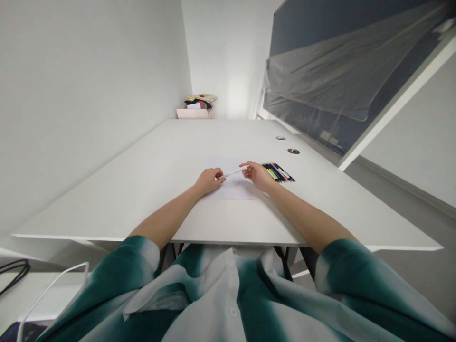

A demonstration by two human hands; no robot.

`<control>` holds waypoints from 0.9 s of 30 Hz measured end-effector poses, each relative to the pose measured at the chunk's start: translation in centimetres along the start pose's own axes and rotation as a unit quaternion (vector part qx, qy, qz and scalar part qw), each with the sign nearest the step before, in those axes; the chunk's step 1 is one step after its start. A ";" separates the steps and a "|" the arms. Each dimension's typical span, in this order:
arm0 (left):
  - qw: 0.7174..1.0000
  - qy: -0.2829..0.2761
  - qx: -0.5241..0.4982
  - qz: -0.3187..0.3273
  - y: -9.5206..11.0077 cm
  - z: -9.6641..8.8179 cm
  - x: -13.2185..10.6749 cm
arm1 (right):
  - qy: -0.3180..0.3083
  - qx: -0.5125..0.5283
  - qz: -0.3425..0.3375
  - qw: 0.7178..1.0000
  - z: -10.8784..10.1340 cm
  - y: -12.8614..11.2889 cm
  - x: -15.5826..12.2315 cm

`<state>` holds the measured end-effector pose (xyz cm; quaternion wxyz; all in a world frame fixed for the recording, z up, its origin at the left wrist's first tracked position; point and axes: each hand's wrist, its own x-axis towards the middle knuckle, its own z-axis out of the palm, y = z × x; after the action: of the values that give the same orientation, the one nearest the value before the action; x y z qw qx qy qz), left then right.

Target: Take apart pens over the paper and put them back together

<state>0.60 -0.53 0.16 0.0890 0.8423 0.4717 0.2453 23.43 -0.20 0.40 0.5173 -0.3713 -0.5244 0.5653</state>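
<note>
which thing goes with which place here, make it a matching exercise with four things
Things:
1. white pen
2. sheet of paper
3. row of coloured pens
4. box

Places:
a. at the far end of the table, by the back wall
b. flat on the table, under the left hand and the right hand
c. held at its two ends by both hands
d. on the table, just right of the right hand

Pairs: 1-c, 2-b, 3-d, 4-a

White pen [234,172], white paper [231,187], white table [142,190]; teal-white shirt [221,294].
</note>
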 end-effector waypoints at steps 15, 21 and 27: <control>0.999 0.044 -0.004 0.023 0.9 0.6 -0.1 | -0.083 0.126 0.077 0.986 1.7 -0.5 -1.2; 0.999 0.033 -0.009 0.027 1.0 0.4 -0.2 | -0.039 0.017 0.034 0.999 1.8 -0.6 -1.3; 0.999 0.025 0.008 0.030 0.3 0.3 -0.1 | -0.006 -0.053 0.006 0.999 1.5 -0.9 -1.3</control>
<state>0.91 -0.78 -0.04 0.0635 0.8503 0.4502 0.2651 22.37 -1.83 1.42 0.4907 -0.3980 -0.5545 0.5416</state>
